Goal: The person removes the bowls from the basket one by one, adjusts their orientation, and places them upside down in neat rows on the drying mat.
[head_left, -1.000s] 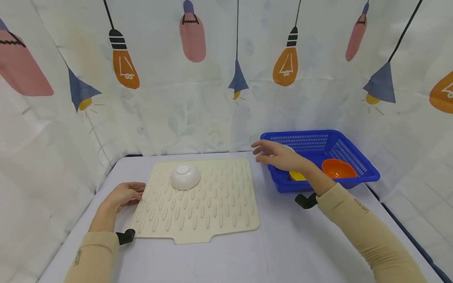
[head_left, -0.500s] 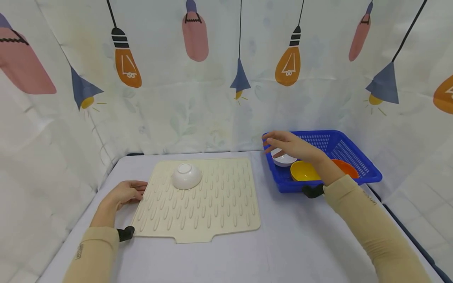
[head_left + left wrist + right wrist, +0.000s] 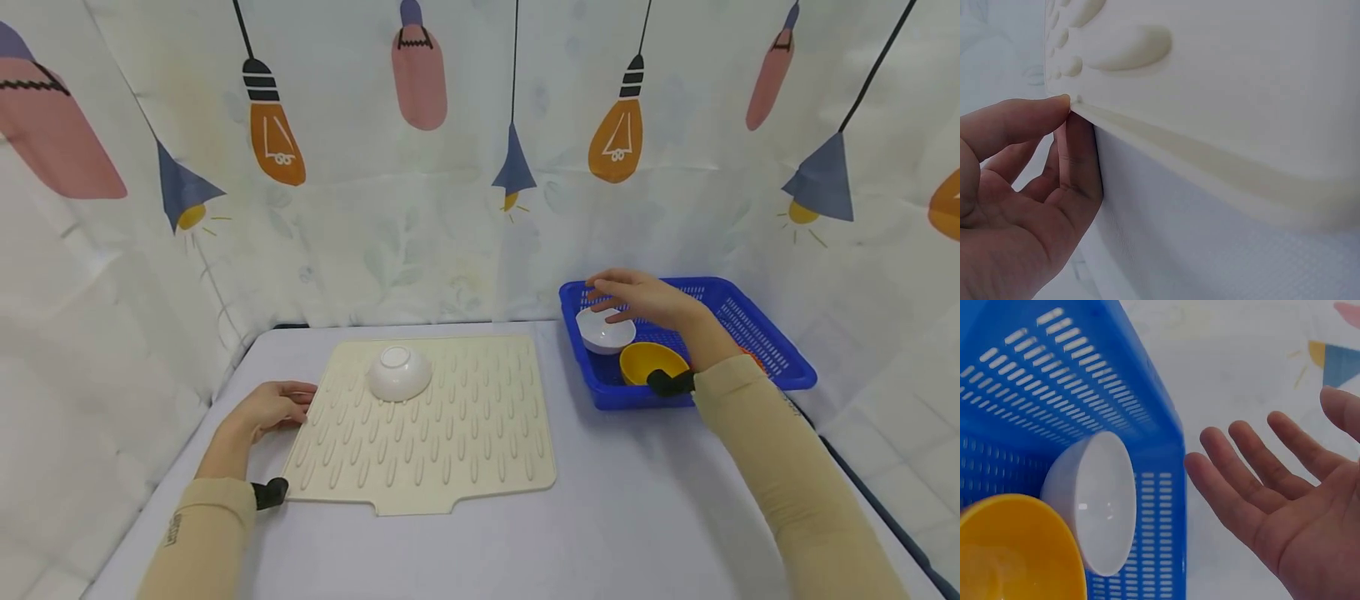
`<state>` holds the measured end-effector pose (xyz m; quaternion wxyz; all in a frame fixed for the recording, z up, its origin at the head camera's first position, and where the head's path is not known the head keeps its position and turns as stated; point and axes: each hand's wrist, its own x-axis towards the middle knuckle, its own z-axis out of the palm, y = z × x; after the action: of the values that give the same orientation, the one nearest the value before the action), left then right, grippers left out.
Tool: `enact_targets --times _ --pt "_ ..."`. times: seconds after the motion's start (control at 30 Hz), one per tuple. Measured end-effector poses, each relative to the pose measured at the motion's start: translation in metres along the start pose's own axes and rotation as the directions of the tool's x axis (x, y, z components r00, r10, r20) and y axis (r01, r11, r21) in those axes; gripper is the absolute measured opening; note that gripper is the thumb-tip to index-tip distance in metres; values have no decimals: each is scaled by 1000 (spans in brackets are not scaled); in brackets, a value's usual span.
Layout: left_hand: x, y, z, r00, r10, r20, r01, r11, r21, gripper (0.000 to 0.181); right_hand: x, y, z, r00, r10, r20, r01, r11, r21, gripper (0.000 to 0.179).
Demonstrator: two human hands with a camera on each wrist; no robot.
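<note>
At frame left, I see the left hand [image 3: 268,407] pinching the draining mat [image 3: 450,450]. At right, the right hand [image 3: 647,297], fingers extended, hangs near the white bowl [image 3: 607,335] in the basket [image 3: 622,397].

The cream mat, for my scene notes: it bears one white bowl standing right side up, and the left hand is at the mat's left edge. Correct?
Not quite: the head view shows the white bowl upside down, rim down, on the cream mat. The rest holds: one bowl there, and the left hand at the mat's left edge.
</note>
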<state>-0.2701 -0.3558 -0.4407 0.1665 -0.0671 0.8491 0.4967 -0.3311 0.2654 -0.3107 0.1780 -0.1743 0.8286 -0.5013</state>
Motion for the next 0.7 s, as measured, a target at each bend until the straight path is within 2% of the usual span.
enact_targets --times 0.3,0.53,0.7 --pt "0 -2 -1 1000 23 12 -22 1000 -19 73 6 18 -17 992 97 -84 -91 994 68 60" --pt "1 -1 -1 1000 17 5 -17 1000 -12 73 8 33 -25 956 251 -149 -234 964 124 72" --pt "1 -1 0 1000 6 -2 -6 1000 -13 73 9 49 -31 934 316 -167 -292 944 152 76"
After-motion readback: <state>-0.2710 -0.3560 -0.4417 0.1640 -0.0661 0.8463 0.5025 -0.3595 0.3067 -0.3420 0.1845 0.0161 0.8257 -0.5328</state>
